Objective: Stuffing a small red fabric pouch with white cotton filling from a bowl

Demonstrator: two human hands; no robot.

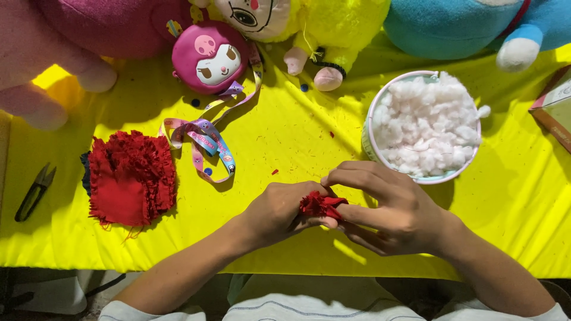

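The small crumpled red fabric piece (320,205) is half hidden between the left hand (279,211) and right hand (392,208), both pinching it above the yellow tablecloth (285,137); the round white tub (372,139) behind them brims with white cotton stuffing (425,125); the plush toys along the top are cut off.

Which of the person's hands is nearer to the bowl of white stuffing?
The right hand. It sits just below the bowl of white stuffing, close to its rim, pinching the small red cloth piece. The left hand holds the same piece from farther left.
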